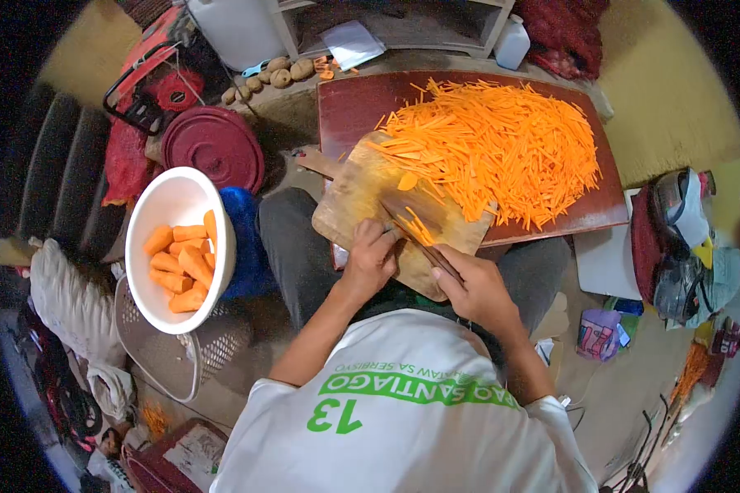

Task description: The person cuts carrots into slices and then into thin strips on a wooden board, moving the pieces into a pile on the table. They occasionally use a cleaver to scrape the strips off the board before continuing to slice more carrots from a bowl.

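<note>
My right hand (471, 285) is wrapped round the dark handle of a knife (420, 236), whose blade lies over the wooden cutting board (345, 205). Close to the blade, my left hand (374, 253) has its fingers bent together at the board's near left part; what they hold, if anything, is hidden. A few orange carrot strips (418, 223) lie beside the blade, and a carrot slice (408, 181) rests higher on the board. A large heap of shredded carrot (501, 152) covers much of the red tabletop (349, 103) and spills onto the board.
To the left stands a white bowl (137, 226) of peeled carrot pieces (191, 261), above a mesh basket (222, 349). Behind it are a dark red lid (214, 149) and several potatoes (280, 77). A white box (607, 259) is at the right, near a purple bag (599, 333).
</note>
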`<state>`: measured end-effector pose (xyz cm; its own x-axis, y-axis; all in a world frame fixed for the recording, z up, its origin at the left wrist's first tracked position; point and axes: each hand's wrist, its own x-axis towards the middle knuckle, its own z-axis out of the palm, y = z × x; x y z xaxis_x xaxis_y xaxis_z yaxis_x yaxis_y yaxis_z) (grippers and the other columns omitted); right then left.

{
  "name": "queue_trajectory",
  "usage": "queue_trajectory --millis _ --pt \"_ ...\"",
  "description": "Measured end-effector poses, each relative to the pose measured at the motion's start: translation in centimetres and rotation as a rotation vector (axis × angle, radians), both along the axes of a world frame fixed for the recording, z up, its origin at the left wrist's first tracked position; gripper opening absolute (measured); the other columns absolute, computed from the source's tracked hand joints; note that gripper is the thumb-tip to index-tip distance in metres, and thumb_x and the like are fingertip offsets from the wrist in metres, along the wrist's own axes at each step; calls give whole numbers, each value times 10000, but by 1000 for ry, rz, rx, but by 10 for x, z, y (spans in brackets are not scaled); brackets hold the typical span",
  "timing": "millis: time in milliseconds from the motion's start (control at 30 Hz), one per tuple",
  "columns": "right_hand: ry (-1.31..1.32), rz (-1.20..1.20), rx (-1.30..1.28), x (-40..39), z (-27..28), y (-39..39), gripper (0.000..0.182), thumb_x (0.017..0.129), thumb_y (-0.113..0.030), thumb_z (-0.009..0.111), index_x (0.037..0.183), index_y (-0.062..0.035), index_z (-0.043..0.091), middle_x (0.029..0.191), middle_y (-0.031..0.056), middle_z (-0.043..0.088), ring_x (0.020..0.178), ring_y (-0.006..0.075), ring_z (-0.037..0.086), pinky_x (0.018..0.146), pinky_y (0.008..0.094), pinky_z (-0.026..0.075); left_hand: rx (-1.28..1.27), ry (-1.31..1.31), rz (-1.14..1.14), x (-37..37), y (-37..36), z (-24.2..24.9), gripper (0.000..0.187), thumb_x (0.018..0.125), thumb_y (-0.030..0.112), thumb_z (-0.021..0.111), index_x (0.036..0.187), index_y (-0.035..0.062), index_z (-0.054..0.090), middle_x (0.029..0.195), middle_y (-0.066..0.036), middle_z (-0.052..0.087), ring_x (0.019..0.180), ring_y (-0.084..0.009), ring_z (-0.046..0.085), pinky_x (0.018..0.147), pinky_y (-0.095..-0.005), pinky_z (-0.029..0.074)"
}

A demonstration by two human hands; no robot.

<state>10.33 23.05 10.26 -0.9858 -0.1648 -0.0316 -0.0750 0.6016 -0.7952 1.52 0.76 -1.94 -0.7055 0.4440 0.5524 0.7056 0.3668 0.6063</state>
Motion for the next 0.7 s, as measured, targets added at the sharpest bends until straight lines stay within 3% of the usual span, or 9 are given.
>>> queue_trajectory --millis 133,233,300,400,533,567,667,700 --pt "-121 -182 -209 15 -5 0 393 1033 -166 652 1398 -20 656 1024 203 760 935 327 767 813 436 587 86 20 40 -2 8 0 364 701 -103 735 1051 -1 718 933 -147 613 895 -385 593 826 -480 488" --pt "-298 -299 -390 21 -16 4 404 1034 -140 666 1414 -2 661 977 113 768 898 220 744 812 381 587 135 -14 68 -4 11 1 279 718 -93 745 983 -10 726 886 -149 624 838 -383 599 777 -456 497" --pt "-418 -336 -499 22 -18 5 395 1038 -133 672 1405 10 668 956 59 757 881 181 721 819 359 589 235 -119 122 -2 14 9 215 749 -85 759 952 -21 734 886 -143 655 823 -349 628 764 -414 508" --pt "-413 -291 -465 19 -15 2 393 1043 -146 680 1398 23 670 941 26 740 851 170 705 825 337 586 367 -325 224 0 11 22 146 810 -80 768 948 -36 749 929 -132 705 838 -274 669 770 -352 523" --pt "-324 -180 -423 16 -22 -1 371 1050 -177 679 1364 21 690 931 64 750 884 136 691 831 327 573 532 -495 303 1 3 17 132 898 -59 786 1030 -54 788 985 -67 766 896 -148 697 808 -282 557" --pt "-343 -172 -402 15 -19 -1 367 1053 -184 677 1355 25 693 939 76 751 900 128 686 841 325 569 515 -395 277 -2 1 14 109 930 -39 778 1038 -49 793 960 -29 752 803 -96 658 711 -238 529" --pt "-256 -165 -352 9 -26 12 356 1055 -197 672 1325 31 706 958 103 752 934 118 678 870 326 560 487 -804 256 9 -5 36 115 944 -75 743 1058 -66 761 1048 -83 732 871 -147 710 763 -264 579" --pt "-203 -169 -338 7 -28 20 352 1055 -201 671 1315 32 711 964 110 751 943 118 676 880 327 558 501 -782 237 8 -5 36 124 948 -52 754 1072 -49 771 1017 -56 734 797 -116 669 701 -251 541"
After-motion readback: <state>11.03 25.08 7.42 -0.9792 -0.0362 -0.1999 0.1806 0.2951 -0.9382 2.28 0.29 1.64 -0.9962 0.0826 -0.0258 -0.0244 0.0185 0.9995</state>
